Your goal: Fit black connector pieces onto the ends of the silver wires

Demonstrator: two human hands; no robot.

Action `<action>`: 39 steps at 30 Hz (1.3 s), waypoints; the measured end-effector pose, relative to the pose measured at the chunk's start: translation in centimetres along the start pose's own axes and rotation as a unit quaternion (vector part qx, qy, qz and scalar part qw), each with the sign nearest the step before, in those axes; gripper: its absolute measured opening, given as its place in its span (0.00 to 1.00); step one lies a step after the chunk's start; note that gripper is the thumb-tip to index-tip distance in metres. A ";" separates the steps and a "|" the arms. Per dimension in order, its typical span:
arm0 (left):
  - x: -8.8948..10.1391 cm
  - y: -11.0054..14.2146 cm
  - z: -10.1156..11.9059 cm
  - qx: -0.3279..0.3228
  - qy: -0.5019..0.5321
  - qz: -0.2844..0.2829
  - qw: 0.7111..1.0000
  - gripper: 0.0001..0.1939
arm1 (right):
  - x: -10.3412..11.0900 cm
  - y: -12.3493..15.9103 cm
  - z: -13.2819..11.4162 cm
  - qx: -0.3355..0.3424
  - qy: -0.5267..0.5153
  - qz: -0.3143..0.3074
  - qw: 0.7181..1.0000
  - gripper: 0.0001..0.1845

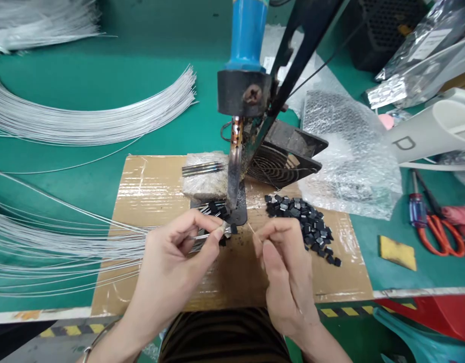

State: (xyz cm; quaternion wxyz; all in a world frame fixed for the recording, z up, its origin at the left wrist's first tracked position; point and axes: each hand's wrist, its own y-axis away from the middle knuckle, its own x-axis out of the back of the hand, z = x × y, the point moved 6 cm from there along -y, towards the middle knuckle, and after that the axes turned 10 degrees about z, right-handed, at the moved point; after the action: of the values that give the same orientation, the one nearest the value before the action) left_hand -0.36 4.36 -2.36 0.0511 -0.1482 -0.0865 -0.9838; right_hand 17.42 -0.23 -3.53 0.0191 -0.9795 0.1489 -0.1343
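My left hand (179, 249) pinches a small black component with metal leads (228, 230) against the ends of a bundle of thin silver wires (66, 242), just below the tip of a mounted soldering iron (234, 166). My right hand (281, 252) is closed in a pinch on a thin strand (251, 229) that points toward the iron tip. A pile of small black components (306, 222) lies right of my right hand on the taped cardboard sheet (153, 196).
The blue-handled iron stand (245, 50) rises behind, beside a small black fan (281, 156). More curved wire bundles (84, 121) lie on the green mat. Bubble wrap (349, 151), a screwdriver (417, 201), orange scissors (442, 234) and a yellow sponge (397, 252) sit at right.
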 end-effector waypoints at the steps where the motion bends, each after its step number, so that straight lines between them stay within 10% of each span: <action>1: -0.1 -0.1 0.1 -0.001 -0.001 -0.001 1.000 0.04 | 0.1 -0.1 0.0 0.005 0.008 -0.004 1.000 0.09; 39: 0.1 -1.3 1.6 -0.028 0.009 0.032 0.999 0.05 | -0.6 -2.2 -1.5 -0.029 -0.132 0.005 0.991 0.13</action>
State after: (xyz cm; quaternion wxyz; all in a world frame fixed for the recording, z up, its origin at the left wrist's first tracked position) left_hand -0.16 5.91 -1.02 0.0793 -0.1433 -0.0533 -0.9851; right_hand 17.12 2.01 -2.10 0.0114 -0.9880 0.1538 0.0010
